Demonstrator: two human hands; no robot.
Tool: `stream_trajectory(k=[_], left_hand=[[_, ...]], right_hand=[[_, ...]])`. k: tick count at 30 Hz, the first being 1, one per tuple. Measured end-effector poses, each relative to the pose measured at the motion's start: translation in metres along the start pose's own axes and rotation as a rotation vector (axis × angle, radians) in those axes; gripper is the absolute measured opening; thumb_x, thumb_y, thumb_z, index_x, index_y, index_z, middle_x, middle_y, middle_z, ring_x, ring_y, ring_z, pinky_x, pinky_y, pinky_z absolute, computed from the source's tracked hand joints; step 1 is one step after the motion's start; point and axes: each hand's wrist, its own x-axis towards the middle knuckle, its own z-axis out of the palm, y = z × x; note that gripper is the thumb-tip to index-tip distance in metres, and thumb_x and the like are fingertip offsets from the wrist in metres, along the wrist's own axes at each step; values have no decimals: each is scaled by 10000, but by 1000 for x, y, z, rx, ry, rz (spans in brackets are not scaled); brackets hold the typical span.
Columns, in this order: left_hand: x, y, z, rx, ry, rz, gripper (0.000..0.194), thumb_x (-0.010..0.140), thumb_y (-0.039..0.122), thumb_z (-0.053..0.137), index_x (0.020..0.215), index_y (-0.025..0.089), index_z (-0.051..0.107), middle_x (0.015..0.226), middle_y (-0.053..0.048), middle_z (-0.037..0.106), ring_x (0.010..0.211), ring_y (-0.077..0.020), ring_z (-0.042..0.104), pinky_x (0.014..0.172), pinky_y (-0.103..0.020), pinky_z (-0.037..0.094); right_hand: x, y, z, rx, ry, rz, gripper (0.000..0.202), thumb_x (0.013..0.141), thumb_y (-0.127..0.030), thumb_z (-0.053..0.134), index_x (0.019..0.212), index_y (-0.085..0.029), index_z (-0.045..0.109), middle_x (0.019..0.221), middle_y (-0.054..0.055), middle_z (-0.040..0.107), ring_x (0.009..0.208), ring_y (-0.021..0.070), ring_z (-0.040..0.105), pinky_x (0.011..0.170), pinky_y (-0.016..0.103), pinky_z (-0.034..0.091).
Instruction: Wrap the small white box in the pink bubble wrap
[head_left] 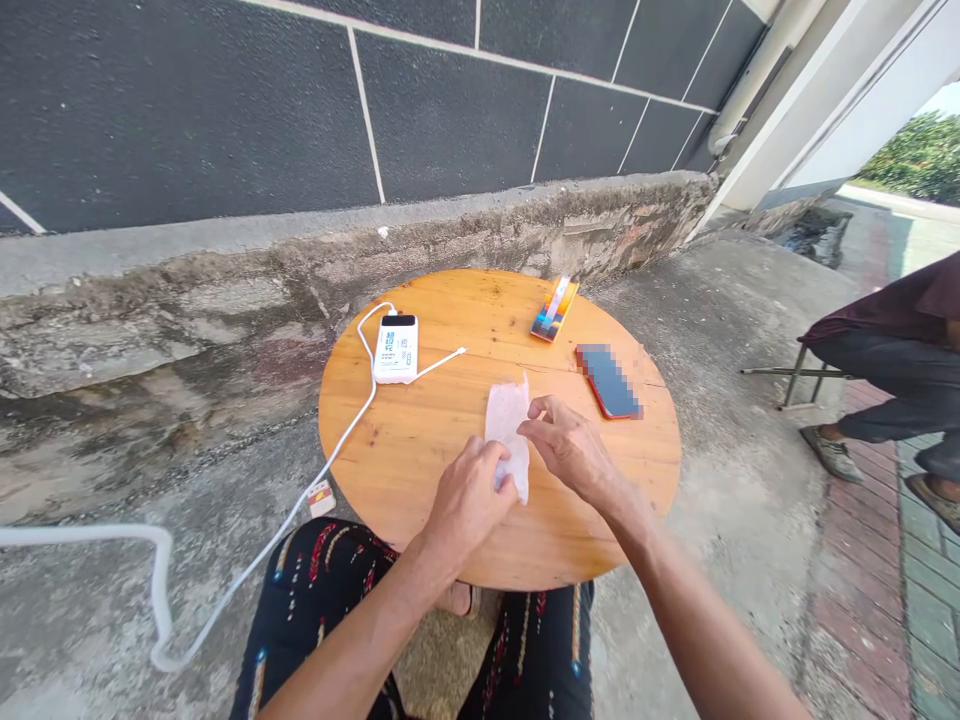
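A thin white tissue [508,418] lies lengthwise on the round wooden table, between my hands. My left hand [472,495] is at its lower left part, thumb and fingertips curled together against the tissue. At the tissue's right edge, my right hand [566,443] has its thumb and index finger pinched together on the edge. The tissue's upper end has a small raised corner.
On the table [442,420] are a white power bank [396,350] with a cable, a colourful packet [555,310] and a red-edged phone [609,382]. A small box [321,498] lies on the ground at left. A seated person [877,350] is at right.
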Motion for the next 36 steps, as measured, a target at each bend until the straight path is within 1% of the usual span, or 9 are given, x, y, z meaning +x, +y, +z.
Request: stream_trajectory(k=[4, 8, 12, 14, 18, 23, 29, 33, 36], left_hand=[[1, 1, -2, -5, -36, -3, 192, 744, 118, 557, 906, 210, 602, 911, -43, 604, 820, -208, 608, 723, -318, 477], [-1, 2, -2, 38, -34, 21, 167, 763, 133, 556, 901, 208, 613, 946, -59, 584, 841, -222, 614, 723, -334, 495], [-1, 0, -1, 30, -6, 96, 165, 767, 121, 549, 901, 192, 615, 1178, -92, 544, 924, -220, 621, 785, -343, 515], [-1, -2, 0, 0, -2, 127, 178, 768, 104, 532, 907, 186, 608, 1215, -89, 542, 999, -226, 609, 852, -350, 509], [-1, -3, -1, -35, -10, 129, 190, 773, 99, 513, 922, 187, 592, 1137, -72, 581, 1080, -236, 579, 920, -364, 491], [-3, -4, 0, -39, -4, 136, 145, 781, 119, 519, 881, 196, 590, 1232, -73, 533, 1073, -224, 584, 906, -348, 497], [-2, -10, 1, -40, 9, 191, 143, 778, 116, 521, 872, 187, 602, 1293, -86, 507, 1058, -218, 598, 925, -347, 493], [3, -10, -4, -14, -38, 204, 134, 770, 117, 514, 840, 184, 607, 1316, -89, 512, 1047, -226, 609, 896, -352, 508], [6, -8, -8, -7, -85, 223, 150, 762, 101, 500, 819, 189, 608, 1356, -83, 503, 1089, -228, 598, 912, -349, 500]], right_hand=[[1, -1, 3, -13, 4, -28, 249, 890, -106, 486, 883, -217, 709, 984, 64, 592, 733, 136, 539, 650, 255, 399], [7, -2, 2, -43, -33, -50, 241, 894, -107, 494, 881, -210, 712, 948, 60, 607, 720, 136, 531, 660, 256, 393], [13, -4, 1, -53, -126, -69, 238, 883, -85, 514, 902, -207, 717, 909, 56, 618, 740, 141, 551, 679, 256, 391], [16, -4, 2, -43, -175, -71, 238, 882, -82, 519, 901, -209, 719, 898, 54, 619, 764, 143, 566, 701, 257, 394], [20, -3, 7, 25, -229, -52, 231, 886, -97, 523, 895, -218, 720, 897, 47, 620, 805, 140, 586, 721, 241, 396], [19, 1, 15, 176, -242, -63, 247, 895, -87, 491, 845, -197, 706, 839, 39, 630, 843, 144, 596, 726, 219, 406], [15, -1, 15, 321, -228, 125, 258, 831, -65, 506, 973, -215, 661, 924, 19, 670, 766, 132, 610, 692, 225, 413], [14, -3, 14, 342, -247, 261, 292, 800, -78, 500, 1042, -198, 609, 831, 7, 682, 692, 139, 614, 641, 229, 407], [13, -3, 16, 397, -244, 295, 315, 780, -71, 499, 1058, -191, 587, 824, 8, 691, 717, 147, 631, 659, 232, 419]])
